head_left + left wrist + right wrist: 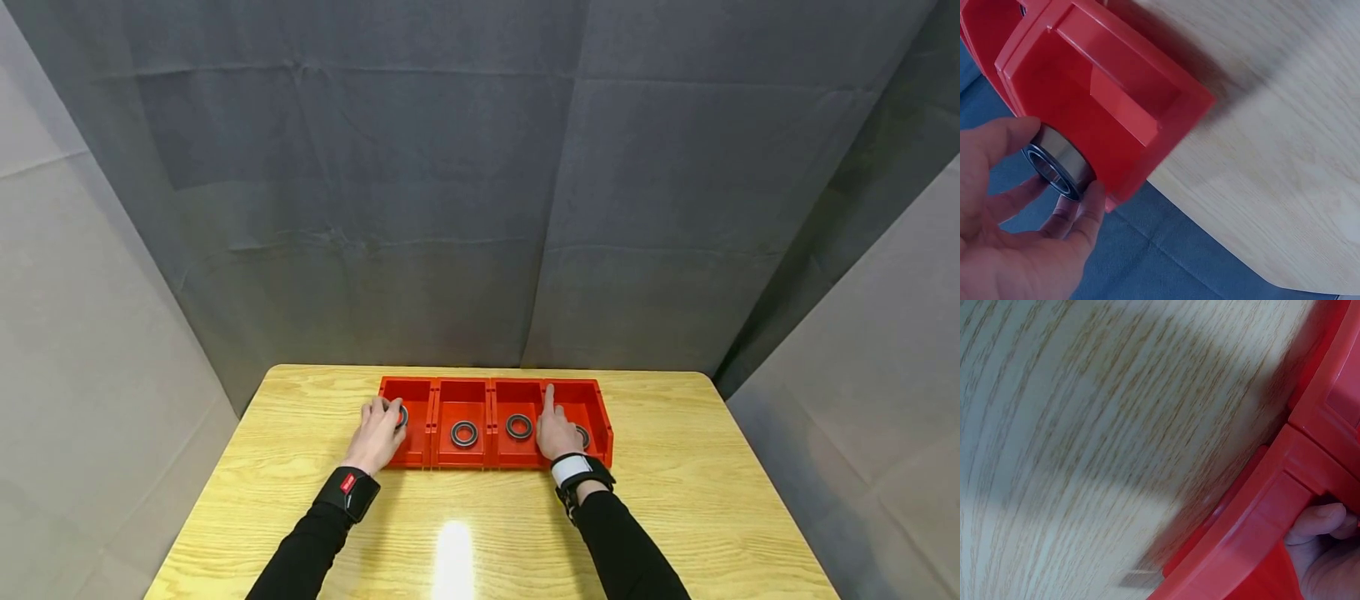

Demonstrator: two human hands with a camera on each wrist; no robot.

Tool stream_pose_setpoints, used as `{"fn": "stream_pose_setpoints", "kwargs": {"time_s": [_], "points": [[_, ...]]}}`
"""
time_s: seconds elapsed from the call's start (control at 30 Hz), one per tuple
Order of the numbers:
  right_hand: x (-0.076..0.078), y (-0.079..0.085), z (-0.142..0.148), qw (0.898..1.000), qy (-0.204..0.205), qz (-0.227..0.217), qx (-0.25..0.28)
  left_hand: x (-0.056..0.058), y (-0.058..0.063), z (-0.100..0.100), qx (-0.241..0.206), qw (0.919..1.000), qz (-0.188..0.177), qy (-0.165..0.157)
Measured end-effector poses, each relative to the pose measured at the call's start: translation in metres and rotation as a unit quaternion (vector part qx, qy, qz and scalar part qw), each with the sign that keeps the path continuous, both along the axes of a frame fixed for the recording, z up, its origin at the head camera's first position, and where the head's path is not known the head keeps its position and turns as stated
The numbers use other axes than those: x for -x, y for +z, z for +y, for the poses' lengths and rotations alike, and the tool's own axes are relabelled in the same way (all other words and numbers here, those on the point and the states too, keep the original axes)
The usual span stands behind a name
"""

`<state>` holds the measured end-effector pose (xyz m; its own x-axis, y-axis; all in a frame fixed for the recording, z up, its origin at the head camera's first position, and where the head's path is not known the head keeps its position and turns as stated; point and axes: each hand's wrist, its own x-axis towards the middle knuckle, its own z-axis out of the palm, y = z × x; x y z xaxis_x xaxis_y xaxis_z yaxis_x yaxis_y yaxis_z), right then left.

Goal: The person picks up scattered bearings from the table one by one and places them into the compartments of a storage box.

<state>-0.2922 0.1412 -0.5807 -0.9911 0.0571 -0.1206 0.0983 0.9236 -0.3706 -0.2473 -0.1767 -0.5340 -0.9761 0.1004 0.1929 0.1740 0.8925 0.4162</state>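
My left hand (377, 436) pinches a ball bearing (1063, 159) between thumb and fingertips at the leftmost red bin (1172, 103). The steel ring with its dark seal is tilted, and its far side faces into the bin. On the right, my right hand (557, 432) lies over the divider between the two right-hand bins, index finger straight and pointing away from me. Its thumb (1322, 520) shows inside the bin wall in the right wrist view, where the other fingers are mostly hidden. Close beside this hand, a bearing (583, 436) lies in the rightmost bin, partly covered.
Several red bins stand side by side in a row on the wooden table (660, 500). One bearing (464, 434) lies flat in the second bin, another bearing (519, 427) in the third. Behind the table hangs a grey curtain (420, 208), with pale cloth sides left and right.
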Motion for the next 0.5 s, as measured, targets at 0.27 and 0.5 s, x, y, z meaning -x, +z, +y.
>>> {"fn": "stream_pose_setpoints", "kwargs": {"time_s": [0.27, 0.5], "points": [[0.001, 0.0, 0.0, 1.0, -0.005, -0.001, 0.004, 0.013, -0.008, 0.013, 0.02, 0.9997, 0.001, 0.011], [0.0, -0.001, 0.0, 1.0, -0.005, 0.0, 0.002, 0.02, -0.02, 0.019, 0.038, 0.9988, -0.021, 0.023]]}}
